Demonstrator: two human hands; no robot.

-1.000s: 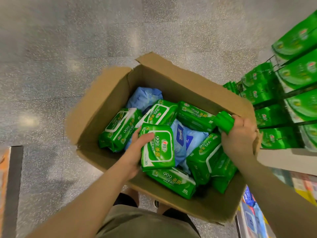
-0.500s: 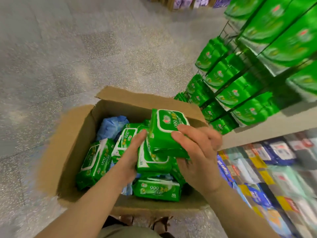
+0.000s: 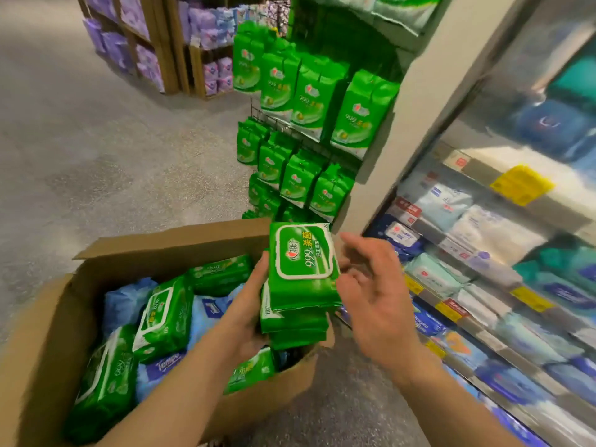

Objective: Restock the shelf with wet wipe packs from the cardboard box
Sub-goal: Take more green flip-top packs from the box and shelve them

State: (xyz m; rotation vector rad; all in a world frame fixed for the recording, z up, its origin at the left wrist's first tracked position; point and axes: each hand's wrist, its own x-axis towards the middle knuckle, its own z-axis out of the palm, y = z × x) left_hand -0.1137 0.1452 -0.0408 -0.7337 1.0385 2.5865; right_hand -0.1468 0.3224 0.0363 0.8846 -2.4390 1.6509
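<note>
An open cardboard box sits low in front of me, with several green wet wipe packs and blue tissue packs inside. My left hand grips a small stack of green wet wipe packs from the left side and underneath, lifted above the box's right end. My right hand hovers just right of the stack with its fingers spread and relaxed; whether it touches the stack is unclear. Green packs hang on a wire rack beyond the box.
A white pillar stands right of the rack. Shelves with blue and white packs and yellow price tags run along the right. Wooden shelving with purple packs stands at the far back. Grey speckled floor lies to the left.
The view has swung up from the box toward the rack. Both packs have been gathered into one stack in my left hand, and my right hand has let go and opened beside it.
</note>
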